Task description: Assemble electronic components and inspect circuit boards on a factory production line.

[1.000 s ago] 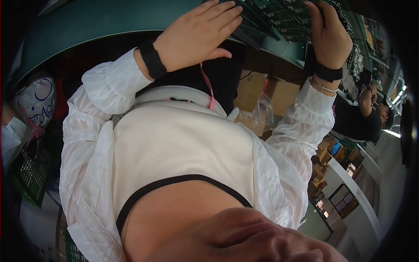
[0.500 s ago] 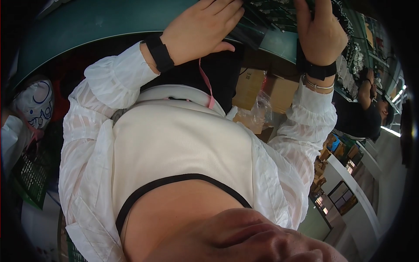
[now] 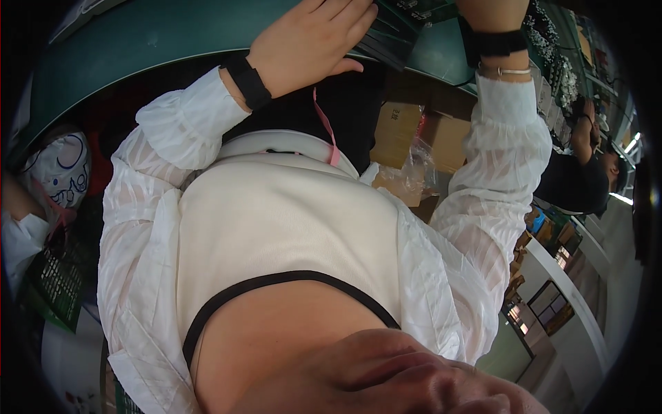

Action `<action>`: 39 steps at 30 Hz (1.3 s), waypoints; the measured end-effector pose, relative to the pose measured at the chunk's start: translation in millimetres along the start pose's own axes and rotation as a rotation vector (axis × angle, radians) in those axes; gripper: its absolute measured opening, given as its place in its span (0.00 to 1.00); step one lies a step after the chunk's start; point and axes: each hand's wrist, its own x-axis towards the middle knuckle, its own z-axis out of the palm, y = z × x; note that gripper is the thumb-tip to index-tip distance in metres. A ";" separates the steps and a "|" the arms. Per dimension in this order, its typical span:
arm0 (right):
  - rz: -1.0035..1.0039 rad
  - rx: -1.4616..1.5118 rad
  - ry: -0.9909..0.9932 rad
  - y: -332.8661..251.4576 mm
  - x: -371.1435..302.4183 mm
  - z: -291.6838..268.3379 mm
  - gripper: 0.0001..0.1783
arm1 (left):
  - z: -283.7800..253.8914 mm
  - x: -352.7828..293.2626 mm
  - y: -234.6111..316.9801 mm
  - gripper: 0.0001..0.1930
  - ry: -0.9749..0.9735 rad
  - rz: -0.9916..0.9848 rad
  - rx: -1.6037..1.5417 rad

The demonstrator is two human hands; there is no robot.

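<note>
My left hand is stretched over the edge of the green work table. Its fingers are straight and the thumb stands apart; the topmost fingertips run out of the picture. Close beside those fingers lies a flat black piece, its kind unclear. My right hand reaches far over the table at the top edge. Only its back and wrist show, so its fingers and anything in them are hidden. Near it are a dark green surface with small shiny parts and a heap of small glittering pieces.
Under the table stand cardboard boxes with clear plastic wrap. A pink strap hangs at my lap. At left are a white bag with blue drawing, a green crate and a person's arm. Another person works at right.
My right hand has moved farther forward, mostly out of the picture, with its arm stretched out. My left hand has shifted slightly left, its fingers still straight.
</note>
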 end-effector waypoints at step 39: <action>0.308 0.731 0.235 40.6 -20.4 -27.7 0.14 | -7.5 74.2 -59.5 0.19 0.217 -0.374 -1.951</action>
